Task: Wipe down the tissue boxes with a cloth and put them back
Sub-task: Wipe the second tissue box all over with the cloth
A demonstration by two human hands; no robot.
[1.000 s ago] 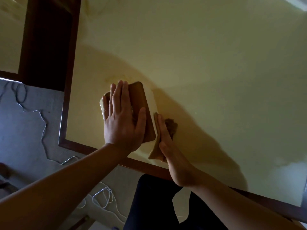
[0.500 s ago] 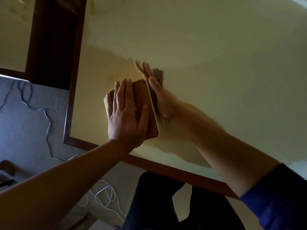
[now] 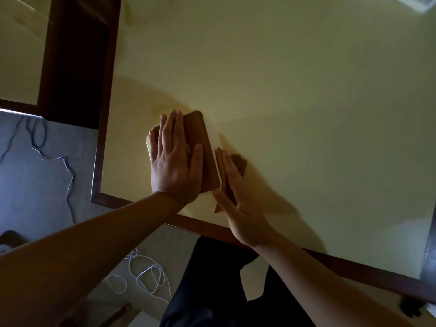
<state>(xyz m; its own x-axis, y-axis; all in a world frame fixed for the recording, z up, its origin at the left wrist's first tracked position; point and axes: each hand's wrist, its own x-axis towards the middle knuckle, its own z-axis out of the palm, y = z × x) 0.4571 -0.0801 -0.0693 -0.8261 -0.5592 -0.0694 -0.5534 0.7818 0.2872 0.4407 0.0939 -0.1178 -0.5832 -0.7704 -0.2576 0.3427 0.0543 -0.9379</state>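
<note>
We see the tissue box (image 3: 203, 147) on the tabletop (image 3: 306, 114), long axis running 11 to 5 o'clock. The left hand (image 3: 175, 161) lies flat on its lid; the right hand (image 3: 236, 197), fingers straight, presses the cloth (image 3: 239, 162) against its 3 o'clock side.

The box (image 3: 203, 147) stands on the table (image 3: 306, 114), near its 6 o'clock edge. The left hand (image 3: 174, 166) lies flat on top of the box. At the box's 3 o'clock side, the right hand (image 3: 238, 199) presses the cloth (image 3: 239, 162) against it. Cables (image 3: 141, 277) lie on the floor (image 3: 35, 185) at 8 o'clock.
</note>
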